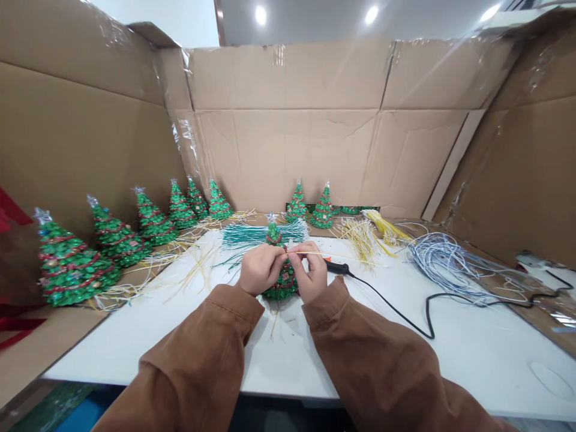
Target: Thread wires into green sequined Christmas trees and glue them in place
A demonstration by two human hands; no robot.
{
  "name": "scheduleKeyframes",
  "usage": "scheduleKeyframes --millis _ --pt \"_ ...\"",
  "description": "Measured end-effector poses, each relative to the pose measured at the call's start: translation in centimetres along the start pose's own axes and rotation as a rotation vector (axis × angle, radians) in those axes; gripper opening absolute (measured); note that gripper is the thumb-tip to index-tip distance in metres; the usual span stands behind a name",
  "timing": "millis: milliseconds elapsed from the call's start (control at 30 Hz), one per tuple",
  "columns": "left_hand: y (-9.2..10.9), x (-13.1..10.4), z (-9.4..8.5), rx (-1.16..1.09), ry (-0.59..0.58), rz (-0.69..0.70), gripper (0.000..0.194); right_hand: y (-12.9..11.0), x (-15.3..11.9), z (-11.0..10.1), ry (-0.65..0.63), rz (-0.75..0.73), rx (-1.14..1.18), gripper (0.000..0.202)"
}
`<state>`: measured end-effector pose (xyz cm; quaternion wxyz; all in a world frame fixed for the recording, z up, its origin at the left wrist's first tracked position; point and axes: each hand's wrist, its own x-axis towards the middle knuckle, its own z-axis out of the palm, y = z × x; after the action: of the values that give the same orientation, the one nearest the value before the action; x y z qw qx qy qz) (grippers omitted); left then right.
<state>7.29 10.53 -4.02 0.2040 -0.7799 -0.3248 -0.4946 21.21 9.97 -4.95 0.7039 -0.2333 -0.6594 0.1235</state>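
My left hand (262, 269) and my right hand (311, 273) meet at the middle of the table, thumbs and forefingers pinched together. Between the fingertips runs a thin pale yellow strand (344, 258), like coated wire, with one end reaching out to the right past my right hand. Just behind and below my fingers stands a small green Christmas tree (283, 290) with red garland and a clear star on top. My hands cover part of its middle, and I cannot tell if the strand touches it. A corded tool with a black handle (337, 267) lies beside my right hand.
Green strands (243, 235) lie behind the tree. Yellow and white bundles (360, 237) and a loose blue-white coil (443, 261) are at right, near the tool's black cord (405, 320). Finished-looking trees (74, 270) line the left; two (323, 210) stand at back. Cardboard walls (288, 138) enclose the table.
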Motion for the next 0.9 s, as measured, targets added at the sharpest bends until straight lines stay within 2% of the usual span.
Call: scheduleKeyframes --millis 67,167,233,300,367,433,533,900 --pt "-0.2 -0.1 0.1 -0.033 0.065 -0.135 0.014 0.0 0.2 -0.2 0.035 0.019 -0.022 0.015" --pt "-1.0 0.0 0.0 -0.124 0.241 -0.425 0.018 0.2 0.3 -0.4 0.098 0.062 -0.06 0.014" --pt "-1.8 0.4 -0.1 -0.25 0.294 -0.596 0.02 0.4 0.1 -0.4 0.088 0.053 -0.11 0.014" --pt "-2.5 0.7 0.0 -0.428 0.241 -0.697 0.023 0.7 -0.1 -0.3 0.044 0.026 -0.154 0.015" --pt "-3.0 0.8 0.1 -0.66 0.129 -0.769 0.025 0.9 -0.4 -0.2 -0.005 0.003 -0.177 0.015" --pt "-3.2 0.8 0.4 -0.86 0.023 -0.819 0.028 0.9 -0.7 -0.1 -0.041 -0.009 -0.192 0.015" --pt "-2.9 0.8 0.7 -0.958 -0.048 -0.851 0.032 0.8 -0.8 0.0 -0.061 -0.027 -0.228 0.016" --pt "-2.0 1.0 0.7 -0.975 -0.034 -0.866 0.031 0.9 -0.6 -0.2 -0.069 -0.082 -0.272 0.016"
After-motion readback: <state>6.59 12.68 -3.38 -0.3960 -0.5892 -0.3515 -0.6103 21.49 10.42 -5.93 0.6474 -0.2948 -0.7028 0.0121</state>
